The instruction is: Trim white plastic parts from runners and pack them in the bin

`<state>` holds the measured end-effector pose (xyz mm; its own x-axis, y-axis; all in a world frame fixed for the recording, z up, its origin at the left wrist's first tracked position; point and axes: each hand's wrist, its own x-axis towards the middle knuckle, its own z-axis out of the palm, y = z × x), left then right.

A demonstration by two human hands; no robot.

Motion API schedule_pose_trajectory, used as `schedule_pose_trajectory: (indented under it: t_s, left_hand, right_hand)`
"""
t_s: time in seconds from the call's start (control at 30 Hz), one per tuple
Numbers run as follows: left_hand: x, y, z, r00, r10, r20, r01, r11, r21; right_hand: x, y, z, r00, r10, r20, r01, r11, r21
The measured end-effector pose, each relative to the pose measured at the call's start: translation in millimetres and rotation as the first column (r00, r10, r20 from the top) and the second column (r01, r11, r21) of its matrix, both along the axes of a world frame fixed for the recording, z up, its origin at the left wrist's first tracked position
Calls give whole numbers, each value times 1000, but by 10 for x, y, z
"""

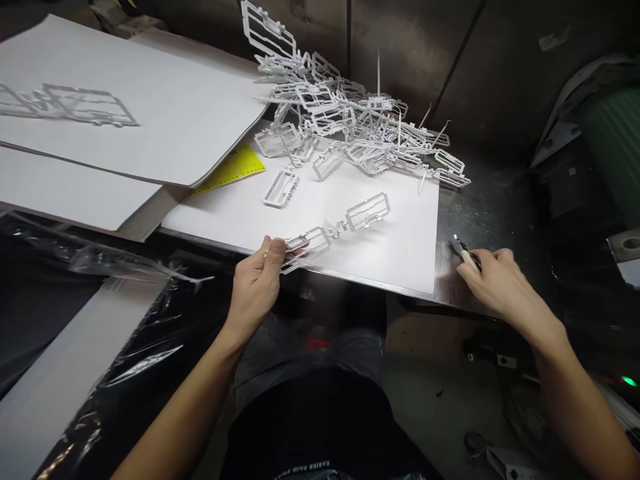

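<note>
My left hand is closed on one end of a pair of white plastic frames, pinched between thumb and fingers. A wavy runner joins the two rectangular frames, and the far one reaches up and right over the white sheet. To the right, my right hand is closed around a slim pen-like tool with a pale body, its tip pointing up and left over the dark metal bench. Its exact kind is unclear. Another small white frame lies on the sheet beyond my left hand.
A tangled heap of white plastic frames rises at the back against the dark metal wall. Large white boards lie at left, with blurred frames on top. A yellow perforated sheet shows beneath them. Clear plastic film hangs below.
</note>
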<state>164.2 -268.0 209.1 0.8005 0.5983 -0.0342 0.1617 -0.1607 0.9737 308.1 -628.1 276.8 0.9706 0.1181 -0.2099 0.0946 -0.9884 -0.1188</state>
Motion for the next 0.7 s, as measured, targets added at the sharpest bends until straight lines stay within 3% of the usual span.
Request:
schedule_pose_trajectory:
  t_s: [0.07, 0.1, 0.2, 0.27, 0.43, 0.5, 0.53, 0.63, 0.7]
  left_hand:
    - [-1, -8, 4, 1000, 10, -11, -9, 1000, 27]
    - [-1, -11, 11, 1000, 9, -9, -8, 999, 38]
    - [-7, -9, 42, 1000, -27, 15, 27, 1000, 3]
    - [-11, -1, 58, 999, -36, 12, 37, 999, -33]
    - [5, -4, 28, 1000, 14, 15, -14, 1000, -20]
    - [25, -3, 1, 999, -22, 45, 22, 1000, 11]
    - [37, 3, -13, 997, -47, 62, 45, 999, 21]
    - [64, 34, -38, 991, -87, 101, 84, 996, 35]
    - [66, 44, -36, 990, -92, 103, 90, 995, 30]
  right_hand:
    - [77, 14, 37, 987, -104, -121, 129, 967, 221]
    - [110, 43, 52, 967, -133, -215, 206, 909, 363]
    - [170, 180, 78, 876, -108, -470, 419, 653, 631]
    - [186, 246, 82, 831, -81, -551, 493, 566, 661]
    - [211, 156, 3, 799, -87, -595, 561, 467, 684]
    - [254, 87, -82, 836, -80, -543, 516, 452, 727]
    - [286, 66, -133, 860, -71, -506, 476, 471, 742]
    - [389, 72, -270, 906, -45, -420, 363, 591, 720]
    - [431, 106, -314, 924, -39, -379, 314, 640, 701]
